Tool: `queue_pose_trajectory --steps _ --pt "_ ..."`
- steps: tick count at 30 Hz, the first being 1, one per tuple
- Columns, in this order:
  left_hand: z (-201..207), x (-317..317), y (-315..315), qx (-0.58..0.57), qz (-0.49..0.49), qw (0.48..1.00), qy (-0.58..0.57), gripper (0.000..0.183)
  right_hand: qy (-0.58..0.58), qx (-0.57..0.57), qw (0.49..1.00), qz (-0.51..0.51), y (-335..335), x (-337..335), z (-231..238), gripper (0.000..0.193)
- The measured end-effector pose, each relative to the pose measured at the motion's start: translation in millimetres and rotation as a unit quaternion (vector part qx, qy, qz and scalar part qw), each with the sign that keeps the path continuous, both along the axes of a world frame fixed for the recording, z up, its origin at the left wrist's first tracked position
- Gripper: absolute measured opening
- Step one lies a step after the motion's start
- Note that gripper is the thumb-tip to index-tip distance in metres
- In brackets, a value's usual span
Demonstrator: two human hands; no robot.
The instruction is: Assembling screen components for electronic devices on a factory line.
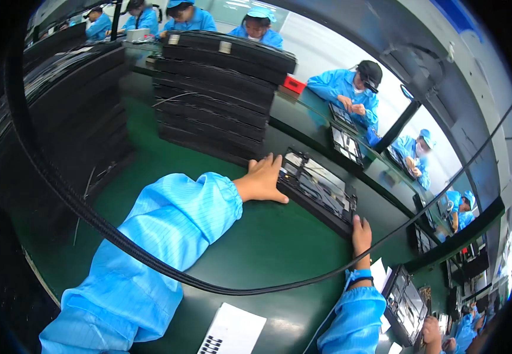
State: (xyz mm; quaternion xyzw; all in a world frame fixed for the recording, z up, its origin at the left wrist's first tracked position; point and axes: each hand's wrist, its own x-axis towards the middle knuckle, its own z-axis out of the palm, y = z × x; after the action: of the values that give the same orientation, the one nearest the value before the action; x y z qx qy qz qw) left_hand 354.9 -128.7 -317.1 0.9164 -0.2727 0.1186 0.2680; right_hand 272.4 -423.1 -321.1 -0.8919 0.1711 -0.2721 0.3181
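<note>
A shallow black tray [312,202] lies on the green table, holding an opened flat electronic device [321,180] with dark parts and pale panels. My left hand [262,180] is at the tray's left end, fingers spread and thumb stretched toward the near corner; nothing is grasped in it. At the right end, my right hand [362,236] has its fingers closed against the tray's corner, partly out of sight behind it. Both arms wear blue striped sleeves, and a blue band with a cord circles the right wrist.
Tall stacks of black trays stand behind [214,94] and at left [73,112]. A black cable [209,288] loops across the view. White paper [232,330] lies nearby. Another filled tray [406,301] sits at right beside another person's hand [431,330]. Co-workers in blue sit across a line [303,127].
</note>
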Motion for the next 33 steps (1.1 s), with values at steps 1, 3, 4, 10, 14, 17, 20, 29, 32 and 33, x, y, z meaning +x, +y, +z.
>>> queue_pose_trajectory --steps 1,3,4,10,14,17,20,29,32,33 --pt "-3 2 -8 0.014 -0.003 1.000 0.022 0.100 -0.005 0.031 0.998 0.048 3 9 -2 0.062" --pt "-11 9 -24 0.012 -0.004 1.000 0.016 0.096 0.053 0.014 0.994 0.098 15 17 6 0.071" --pt "-17 9 -31 -0.004 0.000 1.000 -0.009 0.094 0.017 -0.103 0.992 0.078 14 16 -4 0.074" --pt "-7 -10 -32 -0.126 0.008 0.991 -0.041 0.068 -0.045 -0.063 0.987 0.139 14 -12 10 0.065" --pt "27 -70 -24 -0.197 0.024 0.978 -0.064 0.063 -0.157 -0.108 0.974 0.126 27 -65 36 0.053" --pt "46 -126 -13 -0.236 -0.026 0.962 -0.138 0.061 -0.182 -0.056 0.972 0.139 33 -125 51 0.053" --pt "44 -189 -3 -0.258 -0.067 0.953 -0.143 0.059 -0.271 0.281 0.915 0.096 30 -195 45 0.035" --pt "7 -352 62 -0.171 -0.325 0.929 0.049 0.060 -0.094 0.475 0.874 0.046 27 -403 10 0.036" --pt "6 -360 86 -0.133 -0.323 0.936 0.050 0.062 -0.073 0.483 0.869 0.073 22 -420 5 0.034" --pt "3 -361 94 -0.055 -0.325 0.944 0.022 0.061 -0.011 0.305 0.952 0.011 28 -421 12 0.032"
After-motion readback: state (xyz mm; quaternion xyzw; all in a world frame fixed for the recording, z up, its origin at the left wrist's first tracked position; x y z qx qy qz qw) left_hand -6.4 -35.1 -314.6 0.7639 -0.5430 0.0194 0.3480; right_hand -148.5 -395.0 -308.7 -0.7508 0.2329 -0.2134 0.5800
